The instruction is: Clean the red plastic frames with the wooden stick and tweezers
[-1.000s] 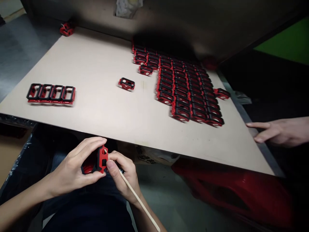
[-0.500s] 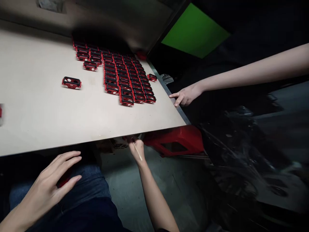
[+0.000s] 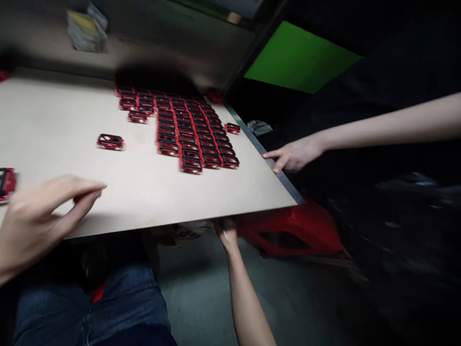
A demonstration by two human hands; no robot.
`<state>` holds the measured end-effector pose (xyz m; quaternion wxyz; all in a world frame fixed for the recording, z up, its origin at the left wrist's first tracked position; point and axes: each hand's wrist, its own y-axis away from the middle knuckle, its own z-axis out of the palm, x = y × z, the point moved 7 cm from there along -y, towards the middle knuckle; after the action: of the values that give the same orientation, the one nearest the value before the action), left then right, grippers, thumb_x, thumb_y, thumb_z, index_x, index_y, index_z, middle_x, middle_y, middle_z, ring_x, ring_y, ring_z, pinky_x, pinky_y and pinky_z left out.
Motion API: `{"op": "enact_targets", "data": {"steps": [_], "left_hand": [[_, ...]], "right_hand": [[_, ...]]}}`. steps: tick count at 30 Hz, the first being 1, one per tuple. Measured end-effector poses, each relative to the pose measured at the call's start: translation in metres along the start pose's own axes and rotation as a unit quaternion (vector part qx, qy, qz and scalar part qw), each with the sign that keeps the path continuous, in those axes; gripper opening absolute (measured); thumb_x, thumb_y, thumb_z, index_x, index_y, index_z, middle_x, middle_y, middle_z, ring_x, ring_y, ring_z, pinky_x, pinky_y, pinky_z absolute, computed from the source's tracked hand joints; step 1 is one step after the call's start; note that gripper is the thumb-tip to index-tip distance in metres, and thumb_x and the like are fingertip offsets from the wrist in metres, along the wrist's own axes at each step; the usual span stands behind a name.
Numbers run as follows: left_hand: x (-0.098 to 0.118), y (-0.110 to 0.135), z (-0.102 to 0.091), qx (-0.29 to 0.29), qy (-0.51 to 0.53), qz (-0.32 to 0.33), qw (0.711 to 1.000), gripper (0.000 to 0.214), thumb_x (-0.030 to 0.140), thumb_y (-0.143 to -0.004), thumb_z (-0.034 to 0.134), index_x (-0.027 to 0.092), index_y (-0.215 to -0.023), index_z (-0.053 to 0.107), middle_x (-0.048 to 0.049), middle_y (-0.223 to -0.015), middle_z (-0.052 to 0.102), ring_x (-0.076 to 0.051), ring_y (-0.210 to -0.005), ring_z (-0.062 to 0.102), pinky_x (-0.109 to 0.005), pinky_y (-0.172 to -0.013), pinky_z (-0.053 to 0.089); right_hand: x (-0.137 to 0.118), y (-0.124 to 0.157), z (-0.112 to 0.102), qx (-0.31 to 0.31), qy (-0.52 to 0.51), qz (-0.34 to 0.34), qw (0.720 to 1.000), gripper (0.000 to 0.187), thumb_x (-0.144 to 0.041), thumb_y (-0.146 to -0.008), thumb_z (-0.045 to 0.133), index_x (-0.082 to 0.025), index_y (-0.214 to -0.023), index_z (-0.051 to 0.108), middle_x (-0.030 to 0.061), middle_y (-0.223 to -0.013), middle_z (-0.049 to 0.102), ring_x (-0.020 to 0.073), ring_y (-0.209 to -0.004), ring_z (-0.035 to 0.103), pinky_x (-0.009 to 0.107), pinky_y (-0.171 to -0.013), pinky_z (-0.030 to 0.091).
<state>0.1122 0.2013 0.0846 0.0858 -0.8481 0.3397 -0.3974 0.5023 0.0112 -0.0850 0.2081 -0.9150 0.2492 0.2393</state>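
Pale tabletop [image 3: 54, 125] beneath half-open left hand [image 3: 46, 216]

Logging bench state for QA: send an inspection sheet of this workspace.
Surface: pale board, dark strip along its right edge.
Job's things: packed rows of red-and-black frames at the far side; single frame apart from them; frame near the right edge; frame at the left of view.
Clutter: paper bundle beyond the board; grey crumpled bag past the right edge.
Grippers: left hand open over the board, blurred, nothing visible in it; right hand at the near edge, contents unclear. Co-worker's hand at the right edge.
Cables: nothing seen.
Surroundings: red plastic stool beneath the right corner; green panel; jeans below.
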Motion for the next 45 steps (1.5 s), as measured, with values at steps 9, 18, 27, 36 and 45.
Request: {"op": "enact_targets", "data": {"steps": [9, 18, 27, 36, 45], "left_hand": [[-0.041, -0.128, 0.038, -0.146, -0.056, -0.043, 0.987, 0.050, 0.033, -0.098, 0.051, 0.005, -0.138, 0.064, -0.0100, -0.143, 0.068, -0.029, -0.140, 0.057, -0.037, -0.123, 0.037], [-0.040, -0.057, 0.027, -0.135, 0.110, -0.143, 0.974, 0.052, 0.048, -0.098, 0.060, 0.016, -0.139, 0.064, -0.0139, -0.117, 0.082, -0.027, -0.093, 0.079, -0.040, -0.084, 0.064], [-0.015, 0.090, 0.009, -0.006, 0.373, -0.354, 0.857, 0.041, 0.056, -0.082, 0.086, 0.023, -0.105, 0.082, -0.0041, -0.099, 0.081, -0.021, -0.085, 0.075, -0.028, -0.082, 0.064], [-0.017, 0.134, 0.008, 0.072, 0.402, -0.345, 0.845, 0.042, 0.058, -0.073, 0.091, 0.018, -0.080, 0.082, -0.0078, -0.096, 0.075, -0.018, -0.082, 0.071, -0.018, -0.069, 0.060], [-0.017, 0.146, 0.008, 0.070, 0.423, -0.356, 0.830, 0.041, 0.055, -0.074, 0.091, 0.016, -0.074, 0.077, -0.0059, -0.098, 0.071, -0.013, -0.073, 0.068, -0.016, -0.064, 0.059]], "right_hand": [[-0.079, 0.068, 0.021, -0.226, -0.204, -0.018, 0.952, 0.046, -0.058, -0.099, 0.055, -0.019, -0.083, 0.073, 0.0025, -0.062, 0.069, 0.0196, -0.054, 0.068, 0.026, -0.051, 0.053], [-0.206, 0.071, 0.010, -0.261, -0.466, -0.213, 0.818, 0.039, -0.045, -0.110, 0.045, -0.023, -0.091, 0.072, -0.0025, -0.050, 0.068, 0.0130, -0.043, 0.062, 0.025, -0.060, 0.053], [-0.284, 0.045, 0.018, -0.092, -0.459, -0.182, 0.865, 0.020, -0.020, -0.106, 0.052, -0.023, -0.107, 0.072, -0.0008, -0.071, 0.066, 0.0129, -0.061, 0.064, 0.023, -0.058, 0.050], [-0.325, 0.067, 0.046, -0.178, -0.425, -0.190, 0.867, 0.016, -0.015, -0.102, 0.055, -0.021, -0.092, 0.066, -0.0039, -0.072, 0.060, 0.0095, -0.059, 0.054, 0.021, -0.055, 0.042], [-0.337, 0.071, 0.058, -0.233, -0.432, -0.167, 0.855, 0.021, -0.017, -0.101, 0.056, -0.020, -0.080, 0.062, -0.0043, -0.068, 0.058, 0.0090, -0.058, 0.052, 0.021, -0.054, 0.040]]}}
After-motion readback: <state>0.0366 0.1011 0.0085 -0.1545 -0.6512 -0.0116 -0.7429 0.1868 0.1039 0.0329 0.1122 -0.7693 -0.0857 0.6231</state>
